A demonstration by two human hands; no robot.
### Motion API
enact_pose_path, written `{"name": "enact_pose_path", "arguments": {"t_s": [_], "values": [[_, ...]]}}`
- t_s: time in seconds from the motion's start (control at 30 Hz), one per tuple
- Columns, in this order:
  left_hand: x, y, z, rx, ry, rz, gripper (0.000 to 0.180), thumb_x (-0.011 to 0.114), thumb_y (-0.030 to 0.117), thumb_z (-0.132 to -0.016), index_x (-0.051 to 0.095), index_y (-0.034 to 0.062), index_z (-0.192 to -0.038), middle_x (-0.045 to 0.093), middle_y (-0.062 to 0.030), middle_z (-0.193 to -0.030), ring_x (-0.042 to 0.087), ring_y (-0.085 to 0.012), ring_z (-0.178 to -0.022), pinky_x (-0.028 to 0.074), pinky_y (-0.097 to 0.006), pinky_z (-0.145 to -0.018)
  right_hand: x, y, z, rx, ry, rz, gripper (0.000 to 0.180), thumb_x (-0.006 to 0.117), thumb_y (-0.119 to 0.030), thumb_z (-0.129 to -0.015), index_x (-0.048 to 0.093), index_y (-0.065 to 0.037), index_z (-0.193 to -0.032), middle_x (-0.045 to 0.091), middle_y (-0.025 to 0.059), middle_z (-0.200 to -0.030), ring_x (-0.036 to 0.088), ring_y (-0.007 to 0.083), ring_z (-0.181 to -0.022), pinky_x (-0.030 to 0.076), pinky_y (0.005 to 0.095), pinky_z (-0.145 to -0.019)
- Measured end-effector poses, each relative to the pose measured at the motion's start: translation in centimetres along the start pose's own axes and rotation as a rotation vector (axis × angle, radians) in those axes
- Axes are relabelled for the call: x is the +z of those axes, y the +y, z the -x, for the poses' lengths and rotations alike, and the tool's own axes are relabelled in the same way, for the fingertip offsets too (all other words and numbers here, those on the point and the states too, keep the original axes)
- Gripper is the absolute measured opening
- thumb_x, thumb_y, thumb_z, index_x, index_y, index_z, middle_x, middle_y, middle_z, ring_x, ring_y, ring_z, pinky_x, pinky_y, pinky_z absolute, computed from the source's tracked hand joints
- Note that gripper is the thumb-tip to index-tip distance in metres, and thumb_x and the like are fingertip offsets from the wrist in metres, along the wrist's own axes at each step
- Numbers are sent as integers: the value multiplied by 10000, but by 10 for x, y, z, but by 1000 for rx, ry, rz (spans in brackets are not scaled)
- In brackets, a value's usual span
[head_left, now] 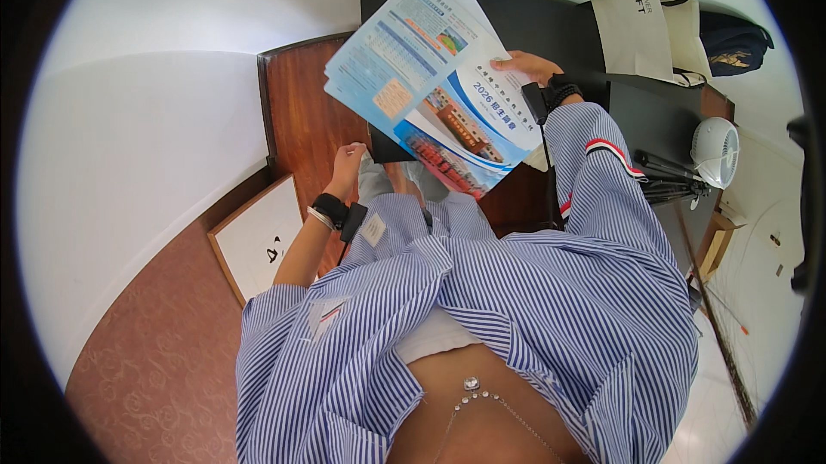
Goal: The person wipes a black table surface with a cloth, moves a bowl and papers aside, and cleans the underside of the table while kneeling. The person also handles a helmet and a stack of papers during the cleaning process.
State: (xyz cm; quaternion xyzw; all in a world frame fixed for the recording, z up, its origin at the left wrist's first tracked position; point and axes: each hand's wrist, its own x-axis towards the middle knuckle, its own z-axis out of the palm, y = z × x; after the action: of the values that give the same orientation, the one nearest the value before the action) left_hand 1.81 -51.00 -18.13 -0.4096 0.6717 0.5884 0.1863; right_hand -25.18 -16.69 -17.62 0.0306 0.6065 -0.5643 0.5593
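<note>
Several glossy blue-and-white brochures are fanned out above my lap. The front brochure (465,124) has a building and a crowd of people in red printed on it. To its left a light-blue printed sheet (387,47) fans outward, and a plain white edge shows behind. My right hand (527,67) grips the brochures at their upper right edge, thumb on the front, other fingers mostly hidden behind. Lower left of the brochures, apart from them, my left hand (347,163) is loosely closed beside my leg, with nothing visible in it.
Beyond the brochures is a black tabletop (533,21) with a beige paper bag (628,38) and a dark bag (733,44). At the right are a white fan (716,153) and black tripod legs (662,178). A wood-framed white panel (262,236) leans at the left.
</note>
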Motion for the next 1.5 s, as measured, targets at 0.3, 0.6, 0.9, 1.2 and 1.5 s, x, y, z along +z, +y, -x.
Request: {"name": "enact_pose_path", "arguments": {"t_s": [0.3, 0.6, 0.9, 1.2, 1.5], "values": [[21, -32, -13, -324, -383, 198, 795, 483, 530, -785, 204, -10, -1298, 248, -212, -1297, 248, -321, -1210, 224, -356, -991, 64, 53, 10, -25, -5, -344, 477, 618, -241, -780, 467, 63, -1117, 553, 159, -1061, 576, 220, -897, 476, 322, -742], [33, -31, -9, -369, -437, 359, 628, 424, 518, -825, 308, 92, -1272, 386, -139, -1246, 405, -247, -1120, 292, -373, -969, 82, 15, 35, 3, 33, -476, 430, 592, -199, -799, 460, 73, -1106, 568, 170, -1017, 593, 232, -869, 501, 330, -720], [39, -1, -4, -322, -498, 783, 478, 422, 475, -845, 466, 91, -1127, 530, -45, -1092, 513, -180, -967, 420, -330, -856, 56, 89, 35, 56, -4, -713, 439, 576, -229, -809, 446, 20, -1147, 540, 148, -1089, 573, 231, -923, 487, 362, -776], [50, -15, -29, -312, -561, 661, 413, 481, 391, -846, 472, 76, -1112, 535, -42, -1090, 509, -174, -975, 421, -331, -851, 53, 145, 18, 57, 170, -561, 447, 564, -271, -817, 447, 17, -1138, 545, 139, -1079, 561, 233, -939, 476, 366, -768], [35, 20, -40, -474, -564, 577, 405, 584, 393, -779, 544, 69, -1019, 594, -63, -982, 564, -187, -860, 464, -360, -769, 60, 146, 9, 161, 139, -428, 559, 560, -372, -805, 427, 33, -1167, 530, 153, -1108, 556, 227, -961, 468, 347, -788]]}}
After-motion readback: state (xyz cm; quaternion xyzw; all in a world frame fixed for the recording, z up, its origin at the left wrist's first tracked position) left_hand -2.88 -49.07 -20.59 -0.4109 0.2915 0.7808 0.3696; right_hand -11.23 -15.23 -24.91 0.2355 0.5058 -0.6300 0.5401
